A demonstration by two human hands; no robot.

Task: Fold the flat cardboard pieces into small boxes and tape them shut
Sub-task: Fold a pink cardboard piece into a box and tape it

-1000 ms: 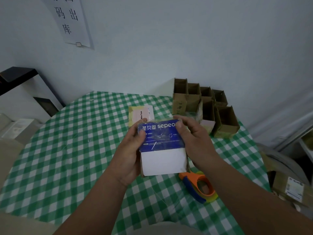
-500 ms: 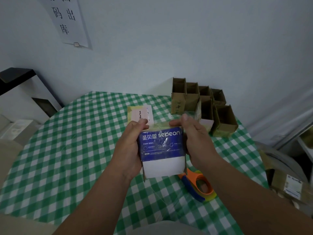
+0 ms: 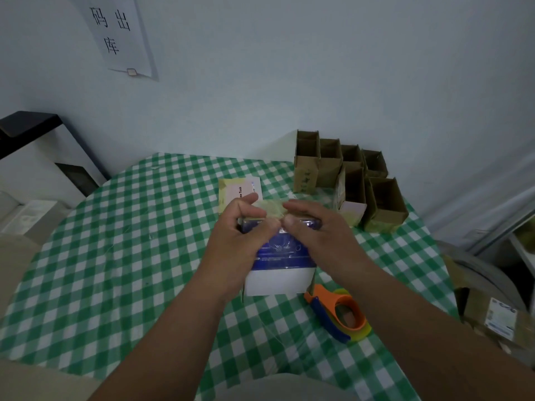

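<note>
Both hands, left hand and right hand, pinch tape atop the blue-and-white box, seemingly smoothing it to seal the flaps.

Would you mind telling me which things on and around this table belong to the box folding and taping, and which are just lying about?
Part of the job:
- blue and white box, held by the left hand and right hand
- tape dispenser
- open brown boxes
- flat pink carton

Lying about:
- paper sign on the wall
- labelled parcel off the table's right side
- black-topped cabinet
</note>
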